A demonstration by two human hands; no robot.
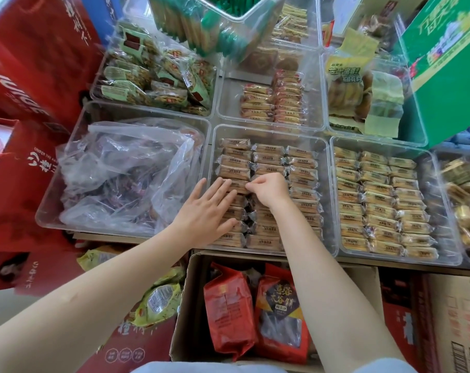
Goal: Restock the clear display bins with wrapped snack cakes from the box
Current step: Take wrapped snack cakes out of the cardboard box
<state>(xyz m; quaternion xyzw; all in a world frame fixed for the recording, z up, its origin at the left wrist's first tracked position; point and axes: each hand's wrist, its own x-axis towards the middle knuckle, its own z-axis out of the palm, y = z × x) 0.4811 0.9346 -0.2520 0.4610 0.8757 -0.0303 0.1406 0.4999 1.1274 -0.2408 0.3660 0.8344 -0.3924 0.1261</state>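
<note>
Clear plastic walls make up the middle bin, and my snack cakes lie in it in three tidy rows, labels up, so a shopper can read them through the side. My left hand lies spread and flat on the left row, fingers straight; I judge it is there to hold the wrappers level so the row does not ride up. My right hand has its fingers curled, pinching the crimped end of one cake in the left row near its middle, seemingly to tuck it square against its neighbours. Just below the bin stands the cardboard box, open, with red bags upright inside, close enough for a short reach. A second bin to the right looks full already. On the left, a bin holds a loose plastic bag.
</note>
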